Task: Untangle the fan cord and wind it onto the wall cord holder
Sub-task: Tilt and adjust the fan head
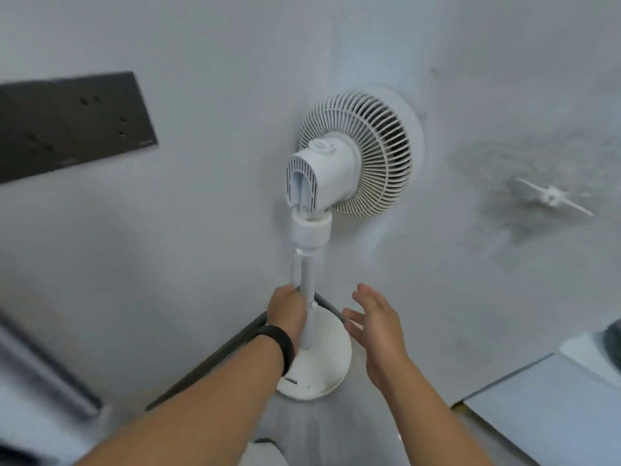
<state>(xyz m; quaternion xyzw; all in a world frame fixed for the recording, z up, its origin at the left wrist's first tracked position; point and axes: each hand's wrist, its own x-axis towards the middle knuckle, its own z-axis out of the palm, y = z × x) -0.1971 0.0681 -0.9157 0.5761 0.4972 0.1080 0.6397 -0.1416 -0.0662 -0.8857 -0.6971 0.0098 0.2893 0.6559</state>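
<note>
A white pedestal fan (356, 156) stands facing the grey wall, its pole (307, 280) rising from a round base (322, 368). My left hand (287, 311), with a black wristband, is closed at the pole around the grey fan cord (331, 307). The cord runs from that hand behind the pole and down to the right. My right hand (373, 319) hovers open just right of the cord's lower end, fingers spread, touching nothing. A white cross-shaped cord holder (551, 196) is fixed to the wall at the right, bare and blurred.
A dark socket panel (67, 126) sits on the wall at the upper left. A dark skirting strip (208, 358) runs along the wall's foot. A grey flat surface (544, 415) fills the lower right, and blurred furniture (40, 375) the lower left.
</note>
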